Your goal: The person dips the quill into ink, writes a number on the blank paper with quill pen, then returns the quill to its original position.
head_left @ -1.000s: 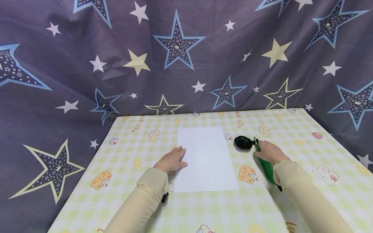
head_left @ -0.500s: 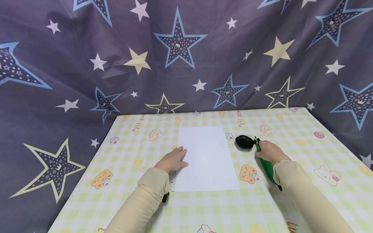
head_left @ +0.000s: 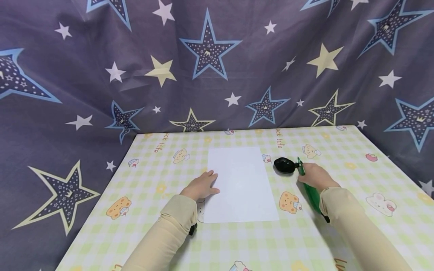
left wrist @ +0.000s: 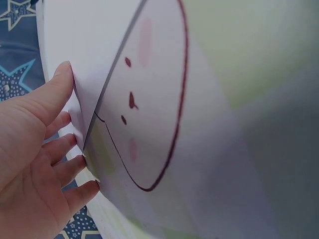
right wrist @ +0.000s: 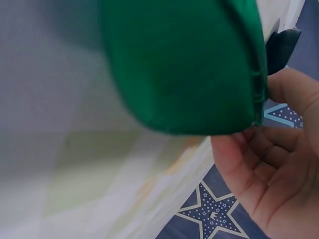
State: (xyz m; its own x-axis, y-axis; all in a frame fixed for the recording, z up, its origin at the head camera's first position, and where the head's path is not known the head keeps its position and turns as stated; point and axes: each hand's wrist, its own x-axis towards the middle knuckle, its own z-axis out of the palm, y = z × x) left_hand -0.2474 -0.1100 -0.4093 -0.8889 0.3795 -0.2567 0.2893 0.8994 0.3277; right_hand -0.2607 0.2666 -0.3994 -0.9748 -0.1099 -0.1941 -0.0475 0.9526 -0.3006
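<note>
A white sheet of paper [head_left: 241, 184] lies in the middle of the table. My left hand [head_left: 200, 186] rests flat on its left edge, and the left wrist view shows straight fingers [left wrist: 55, 127] against the paper's edge [left wrist: 94, 59]. My right hand [head_left: 314, 176] lies over a long green flat object [head_left: 311, 195] to the right of the sheet. Seen from the right wrist, the thumb and curled fingers [right wrist: 249, 149] close on the green object's [right wrist: 184, 64] edge. A rounded black object [head_left: 284, 165] sits just left of that hand, apart from the paper.
The table has a pale green checked cloth [head_left: 152, 177] printed with cartoon animals. A dark star-patterned curtain [head_left: 210, 67] hangs close behind the table and along both sides. The table's left edge [head_left: 101, 199] and right edge drop off to the curtain.
</note>
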